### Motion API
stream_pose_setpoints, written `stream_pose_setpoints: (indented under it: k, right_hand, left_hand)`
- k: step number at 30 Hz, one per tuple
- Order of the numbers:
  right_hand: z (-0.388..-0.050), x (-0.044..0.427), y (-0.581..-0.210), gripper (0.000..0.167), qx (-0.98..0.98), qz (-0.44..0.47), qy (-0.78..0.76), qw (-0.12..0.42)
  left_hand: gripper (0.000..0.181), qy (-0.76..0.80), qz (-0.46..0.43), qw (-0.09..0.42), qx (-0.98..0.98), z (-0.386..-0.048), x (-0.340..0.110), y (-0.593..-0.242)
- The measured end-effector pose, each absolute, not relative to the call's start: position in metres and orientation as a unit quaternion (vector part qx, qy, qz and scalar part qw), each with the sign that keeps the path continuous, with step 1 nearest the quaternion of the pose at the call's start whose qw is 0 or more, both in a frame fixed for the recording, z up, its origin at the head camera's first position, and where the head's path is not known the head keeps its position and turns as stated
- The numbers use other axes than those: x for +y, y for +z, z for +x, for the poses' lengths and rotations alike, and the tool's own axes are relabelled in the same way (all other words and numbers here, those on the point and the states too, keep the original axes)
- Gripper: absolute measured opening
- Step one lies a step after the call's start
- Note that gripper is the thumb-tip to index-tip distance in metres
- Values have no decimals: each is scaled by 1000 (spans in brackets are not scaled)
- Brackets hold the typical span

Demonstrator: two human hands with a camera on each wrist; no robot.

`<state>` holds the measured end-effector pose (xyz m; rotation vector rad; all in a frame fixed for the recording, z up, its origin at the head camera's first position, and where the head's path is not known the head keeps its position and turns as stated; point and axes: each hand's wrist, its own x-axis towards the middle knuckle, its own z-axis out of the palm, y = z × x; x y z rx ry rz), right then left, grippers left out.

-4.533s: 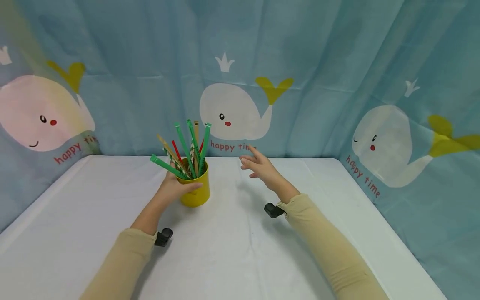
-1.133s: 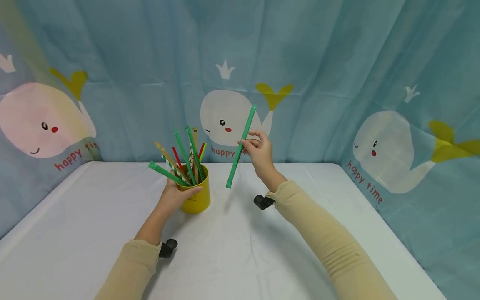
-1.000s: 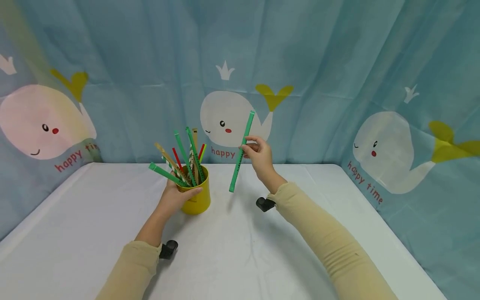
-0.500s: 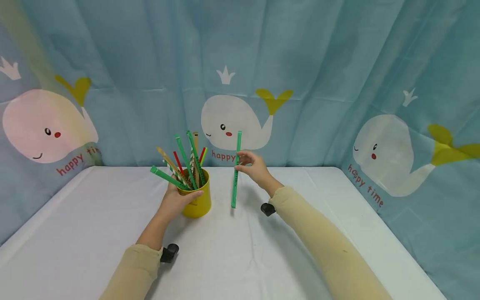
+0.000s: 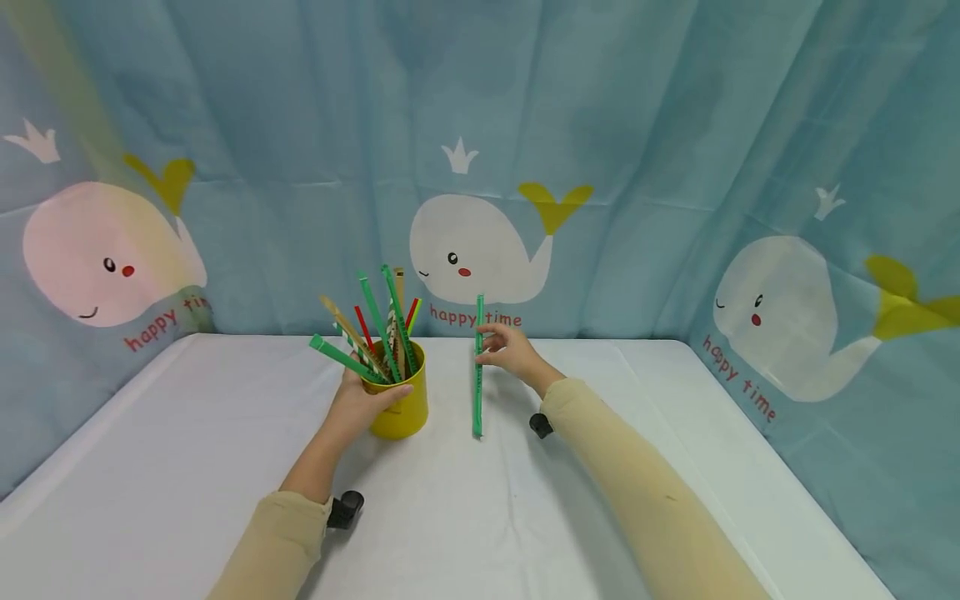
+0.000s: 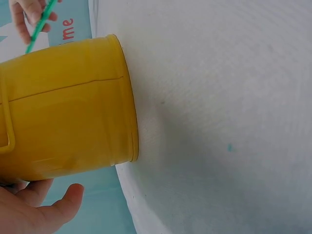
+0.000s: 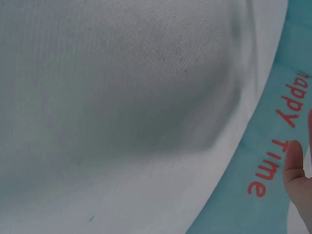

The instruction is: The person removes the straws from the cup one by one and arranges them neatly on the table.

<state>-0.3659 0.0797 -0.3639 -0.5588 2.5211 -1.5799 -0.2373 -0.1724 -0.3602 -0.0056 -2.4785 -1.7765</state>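
My left hand (image 5: 358,406) grips a small yellow metal bucket (image 5: 405,408), its thumb across the front near the rim and its other fingers mostly hidden. The bucket stands upright on the table. Out of it lean several green wrapped straws (image 5: 372,312), a tan one (image 5: 339,318), striped ones and thinner red and yellow-green ones. To its right, my right hand (image 5: 513,350) pinches one green wrapped straw (image 5: 478,400), held nearly upright. Whether its lower end touches the table I cannot tell. The left wrist view shows the bucket's side and wire handle (image 6: 9,122).
A white cloth (image 5: 450,525) covers the table. Behind and at both sides hangs a blue curtain (image 5: 300,125) printed with whales. Small black wrist cameras (image 5: 347,508) sit under both sleeves.
The right hand was bare 4.5 seconds ago; a green straw has since left the bucket for it. Lately that hand has lowered the straw and turned it upright. The left hand stays on the bucket.
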Motion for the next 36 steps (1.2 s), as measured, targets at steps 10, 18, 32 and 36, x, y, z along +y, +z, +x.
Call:
stream_pose_setpoints:
  k: [10, 18, 32, 36]
  right_hand:
    - [-368, 76, -369, 51, 840, -174, -504, 96]
    - [-367, 76, -370, 53, 862, -169, -465, 106]
    - [-373, 79, -376, 56, 894, -178, -394, 119]
    - [-374, 80, -376, 61, 914, -182, -333, 142]
  left_hand:
    - [86, -581, -11, 57, -812, -238, -172, -360]
    - [89, -579, -2, 56, -813, -240, -172, -362]
    - [86, -586, -2, 57, -808, -238, -171, -363]
    - [87, -585, -2, 61, -809, -238, -172, -364]
